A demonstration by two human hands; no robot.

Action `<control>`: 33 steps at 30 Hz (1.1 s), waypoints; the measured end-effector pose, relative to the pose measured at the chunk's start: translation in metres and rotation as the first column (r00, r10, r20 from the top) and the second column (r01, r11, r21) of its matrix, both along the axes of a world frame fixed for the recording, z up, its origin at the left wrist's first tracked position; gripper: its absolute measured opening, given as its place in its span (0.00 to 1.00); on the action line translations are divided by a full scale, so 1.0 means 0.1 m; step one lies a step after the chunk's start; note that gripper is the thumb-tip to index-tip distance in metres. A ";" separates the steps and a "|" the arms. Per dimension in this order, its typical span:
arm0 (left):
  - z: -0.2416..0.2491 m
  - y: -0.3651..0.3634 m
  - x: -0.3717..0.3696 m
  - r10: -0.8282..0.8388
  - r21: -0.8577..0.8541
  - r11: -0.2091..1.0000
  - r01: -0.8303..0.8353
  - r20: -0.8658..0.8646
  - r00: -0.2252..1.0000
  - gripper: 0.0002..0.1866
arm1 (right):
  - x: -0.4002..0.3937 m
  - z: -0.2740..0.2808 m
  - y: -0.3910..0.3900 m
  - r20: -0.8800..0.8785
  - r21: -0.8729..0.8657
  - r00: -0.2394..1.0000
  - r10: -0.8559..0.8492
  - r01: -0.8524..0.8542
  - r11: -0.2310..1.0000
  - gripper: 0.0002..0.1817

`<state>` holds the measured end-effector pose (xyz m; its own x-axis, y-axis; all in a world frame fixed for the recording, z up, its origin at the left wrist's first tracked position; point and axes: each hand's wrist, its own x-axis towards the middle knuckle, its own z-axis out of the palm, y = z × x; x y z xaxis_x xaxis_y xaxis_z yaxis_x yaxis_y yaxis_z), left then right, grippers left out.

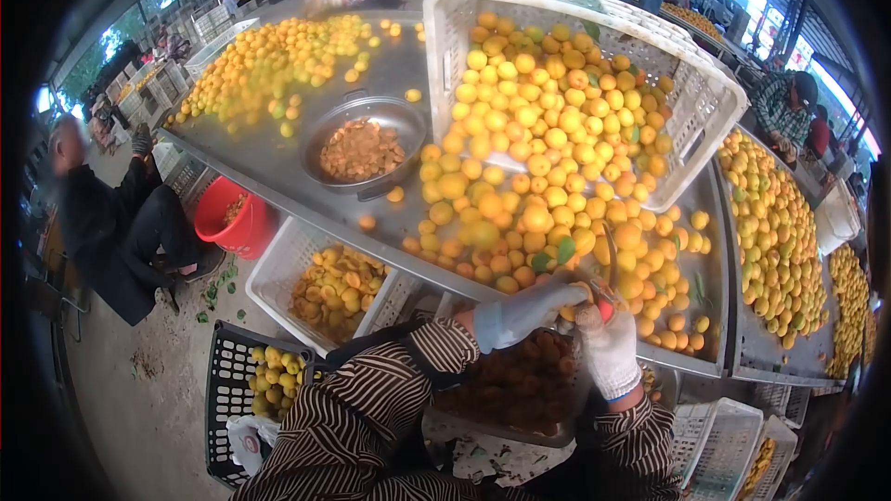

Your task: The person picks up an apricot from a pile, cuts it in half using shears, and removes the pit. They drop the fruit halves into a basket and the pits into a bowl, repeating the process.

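My left hand [529,313], in a blue-grey glove, is at the front edge of the metal table [278,167]. Its fingers are closed on an apricot [583,289], mostly hidden between the two hands. My right hand [608,348], in a white glove, grips a small knife [612,260] with a thin curved blade pointing up and a bit of red handle showing. Just beyond the hands, many apricots [538,213] spill from a tipped white crate [691,125]. Below my hands is a container of reddish-brown pieces [529,380], partly hidden by my arms.
A metal pan [408,125] of brown pits stands left of the crate. Under the table edge sits a white crate [278,274] of apricot halves. A red bucket [246,227] and a black crate [223,408] are on the floor. A person [111,213] sits at left.
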<state>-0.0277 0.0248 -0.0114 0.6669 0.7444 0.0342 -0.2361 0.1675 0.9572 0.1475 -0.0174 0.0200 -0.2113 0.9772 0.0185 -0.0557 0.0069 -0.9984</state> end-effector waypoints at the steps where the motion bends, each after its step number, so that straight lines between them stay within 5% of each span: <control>1: 0.04 -0.02 0.02 -0.013 -0.147 0.989 0.024 0.076 0.997 0.23 | 0.02 0.02 -0.02 0.072 0.030 0.997 -0.013 0.011 0.999 0.31; 3: 0.31 -0.06 0.05 -0.021 -0.289 0.955 0.066 0.156 0.988 0.24 | -0.05 -0.01 -0.03 0.076 0.109 0.996 -0.055 0.046 0.993 0.32; 5: 0.51 -0.07 0.05 0.023 -0.229 0.968 -0.100 -0.319 0.948 0.26 | -0.11 -0.05 -0.05 0.076 0.185 0.992 -0.106 0.090 0.979 0.32; 6: 0.32 -0.07 0.05 0.013 -0.234 0.968 -0.091 -0.318 0.948 0.26 | -0.12 -0.05 -0.06 0.140 0.261 0.981 -0.133 0.093 0.961 0.33; 7: -0.03 -0.05 0.05 0.266 0.314 0.938 -0.148 -0.379 0.886 0.26 | -0.14 -0.05 -0.07 0.204 0.334 0.964 -0.168 0.093 0.938 0.34; 8: -0.10 -0.09 0.07 0.502 0.769 0.628 -0.119 -0.283 0.817 0.26 | -0.21 0.04 -0.11 0.027 0.164 0.995 -0.097 0.091 0.982 0.35; 11: -0.17 -0.16 0.16 0.556 0.615 0.721 -0.320 -0.238 0.797 0.25 | -0.23 -0.04 -0.15 -0.005 0.076 0.991 -0.136 0.136 0.988 0.34; 12: -0.14 -0.17 0.15 0.630 0.760 0.584 -0.285 -0.203 0.749 0.24 | -0.27 -0.08 -0.14 -0.106 0.043 0.985 -0.135 0.140 0.989 0.32; 15: 0.05 -0.20 0.16 0.653 0.766 0.582 -0.272 -0.241 0.718 0.24 | -0.36 -0.08 -0.17 -0.090 0.082 0.975 -0.206 0.213 0.974 0.32; 16: 0.24 -0.23 0.21 0.499 0.402 0.810 -0.427 -0.090 0.862 0.25 | -0.38 -0.07 -0.18 -0.090 0.082 0.974 -0.207 0.214 0.973 0.32; 19: 0.17 -0.21 0.23 0.561 0.627 0.662 -0.410 -0.051 0.826 0.25 | -0.36 0.00 -0.19 -0.126 0.003 0.966 -0.227 0.229 0.973 0.27; 21: 0.14 -0.19 0.28 0.566 0.639 0.636 -0.434 -0.004 0.824 0.25 | -0.29 0.04 -0.14 -0.281 -0.210 0.924 -0.261 0.207 0.956 0.24; 23: 0.18 -0.17 0.28 0.565 0.650 0.610 -0.454 0.045 0.824 0.24 | -0.21 0.07 -0.03 -0.612 -0.363 0.750 -0.250 0.014 0.932 0.20; 25: 0.31 -0.13 0.15 0.543 0.653 0.662 -0.367 -0.081 0.836 0.22 | -0.11 0.30 -0.03 -0.756 -0.350 0.640 -0.139 -0.216 0.911 0.24; 26: 0.34 -0.09 0.10 0.420 0.486 0.817 -0.311 -0.132 0.898 0.21 | -0.09 0.31 -0.02 -0.753 -0.349 0.643 -0.139 -0.211 0.913 0.24; 27: 0.33 -0.09 0.11 0.418 0.485 0.818 -0.310 -0.129 0.899 0.21 | -0.08 0.31 -0.02 -0.692 -0.378 0.706 -0.152 -0.174 0.909 0.24; 30: 0.26 -0.11 0.06 0.237 -0.170 0.964 -0.204 0.207 0.949 0.23 | -0.02 0.24 -0.02 -0.481 -0.319 0.870 -0.111 -0.055 0.946 0.24; 31: 0.27 -0.11 0.04 0.240 -0.174 0.963 -0.206 0.203 0.949 0.23 | -0.01 0.21 -0.01 -0.308 -0.209 0.949 -0.072 0.006 0.978 0.23; 33: 0.31 -0.07 0.02 0.116 -0.367 0.923 -0.113 -0.014 0.993 0.25 | -0.03 0.31 -0.01 -0.303 -0.211 0.950 -0.074 0.008 0.977 0.21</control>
<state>-0.0256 0.0175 0.0199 0.5774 0.7769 -0.2510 -0.2813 0.4779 0.8321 0.1441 -0.0181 0.0507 -0.1868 0.9744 -0.1253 -0.3644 -0.1871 -0.9123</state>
